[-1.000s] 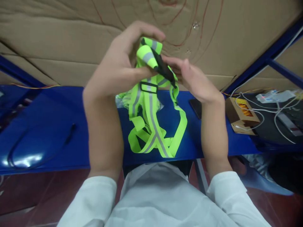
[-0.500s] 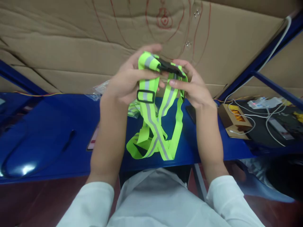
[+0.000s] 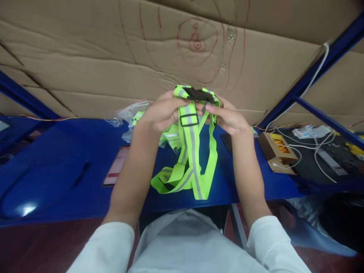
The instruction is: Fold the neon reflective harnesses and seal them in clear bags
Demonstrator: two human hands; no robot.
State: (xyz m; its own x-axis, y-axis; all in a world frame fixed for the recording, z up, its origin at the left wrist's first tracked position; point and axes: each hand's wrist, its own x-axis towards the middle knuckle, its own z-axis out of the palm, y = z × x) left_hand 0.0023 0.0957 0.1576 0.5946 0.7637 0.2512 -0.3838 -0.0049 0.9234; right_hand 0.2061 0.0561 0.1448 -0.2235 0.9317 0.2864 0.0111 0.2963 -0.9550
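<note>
A neon yellow-green reflective harness with grey stripes hangs between my two hands. My left hand is closed on its upper left strap, just beside a black slide adjuster. My right hand grips the upper right side, thumb pressed on the webbing. Along the top, between the hands, runs a black buckle piece. The lower loops reach down to the blue table. Behind the harness lie more neon bands in clear plastic, partly hidden by my left hand and the straps.
A phone lies by my left forearm on the blue table. On the right are an open cardboard box, white cables and a power strip. A cardboard wall stands behind; a black cable lies left.
My hands and the top of the harness have come lower in view. The black piece now sits more level. More of the phone and the plastic-wrapped bands shows.
</note>
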